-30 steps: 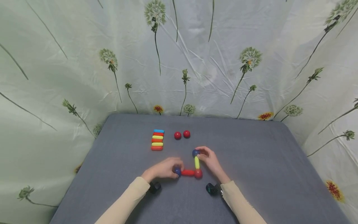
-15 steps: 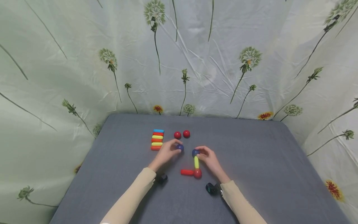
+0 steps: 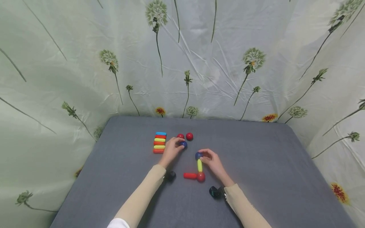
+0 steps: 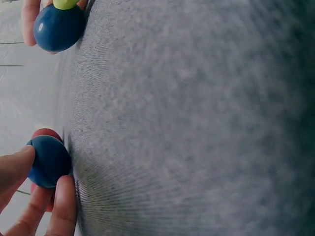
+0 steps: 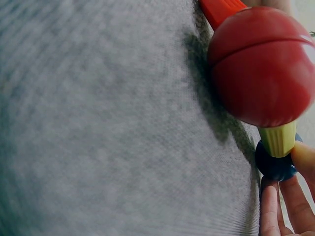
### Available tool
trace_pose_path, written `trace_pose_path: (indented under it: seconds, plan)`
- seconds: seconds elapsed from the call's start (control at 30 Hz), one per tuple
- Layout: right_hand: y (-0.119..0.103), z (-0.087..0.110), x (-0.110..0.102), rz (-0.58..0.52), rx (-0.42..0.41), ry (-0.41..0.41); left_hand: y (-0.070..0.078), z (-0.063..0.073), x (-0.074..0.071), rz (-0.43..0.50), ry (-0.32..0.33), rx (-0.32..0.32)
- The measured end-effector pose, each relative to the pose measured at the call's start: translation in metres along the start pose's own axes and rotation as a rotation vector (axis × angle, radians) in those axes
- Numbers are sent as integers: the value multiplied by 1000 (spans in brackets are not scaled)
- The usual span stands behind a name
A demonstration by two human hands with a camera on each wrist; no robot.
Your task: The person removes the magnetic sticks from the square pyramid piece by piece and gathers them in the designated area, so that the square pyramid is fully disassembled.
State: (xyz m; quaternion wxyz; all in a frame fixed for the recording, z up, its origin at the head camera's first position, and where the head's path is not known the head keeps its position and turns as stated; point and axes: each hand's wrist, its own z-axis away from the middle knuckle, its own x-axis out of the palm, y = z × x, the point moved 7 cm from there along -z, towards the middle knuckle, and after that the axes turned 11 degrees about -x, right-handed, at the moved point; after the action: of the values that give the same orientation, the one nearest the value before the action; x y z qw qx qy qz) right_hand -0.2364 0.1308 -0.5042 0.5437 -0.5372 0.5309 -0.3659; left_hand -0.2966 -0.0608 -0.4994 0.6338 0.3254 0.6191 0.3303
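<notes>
In the head view my left hand (image 3: pixel 172 150) pinches a loose blue ball (image 3: pixel 183 144), just in front of two red balls; the left wrist view shows thumb and fingers around this ball (image 4: pixel 49 161). My right hand (image 3: pixel 213 161) grips another blue ball (image 3: pixel 198 155) at the far end of a yellow rod (image 3: pixel 200 165). That rod runs down to a red ball (image 3: pixel 201 176), from which a red rod (image 3: pixel 190 175) points left, making an L shape. In the right wrist view the red ball (image 5: pixel 261 69) looms large and partly covers the yellow rod (image 5: pixel 278 139).
Beyond the left hand lie two red balls, the right one (image 3: pixel 189 136) fully visible and the left one (image 3: pixel 180 136) partly hidden. A column of blue, red and yellow rods (image 3: pixel 159 143) lies to their left. A flowered curtain (image 3: pixel 222 63) hangs behind the grey table (image 3: pixel 256 152).
My left hand has taken the blue ball off the red rod's left end and carried it away toward the red balls. The right hand has stayed at its blue ball.
</notes>
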Motion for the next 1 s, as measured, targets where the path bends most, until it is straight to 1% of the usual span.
trace_pose_path:
  seconds: [0.07,0.17,0.23,0.27,0.3,0.33,0.37,0.47,0.5,0.53,0.57,0.6,0.63,0.7,0.83,0.9,0.97,1.0]
  plan:
    - [1,-1,0,4,0,1,0,0,-2,-2,-1,-6]
    - [13,-3,-1,-2,13,14,1,4,-7,7,14,6]
    - [17,-4,-1,0,10,19,3,10,-12,9,17,32]
    - [19,-4,-1,0,9,20,5,14,-13,6,7,54]
    - [20,-4,-2,0,5,19,7,19,-13,3,-25,79]
    - [20,-4,-2,-1,1,16,9,24,-11,-16,-79,101]
    - [20,-4,-2,-2,-4,15,12,31,-7,-37,-151,140]
    - [20,-3,-2,-3,-11,12,19,56,11,-131,-427,263]
    - [20,-3,-2,-4,-13,12,20,65,17,-178,-506,300]
    - [20,-3,-2,-5,-12,12,21,73,23,-230,-563,332]
    - [20,-3,-2,-7,-16,13,22,80,28,-272,-595,368]
    - [20,-3,-2,-6,-13,12,22,85,32,-317,-608,392]
    - [19,-2,-2,-7,-15,11,22,88,35,-360,-606,413]
    - [18,-2,-1,-6,-17,6,23,92,39,-425,-582,429]
    - [17,-1,-1,-4,-20,5,26,94,41,-489,-542,465]
    - [17,-2,-2,-8,-19,9,28,94,40,-495,-530,491]
    - [17,-2,-2,-7,-25,13,29,93,37,-462,-531,517]
    - [17,-2,-2,-7,-27,16,29,92,35,-437,-535,514]
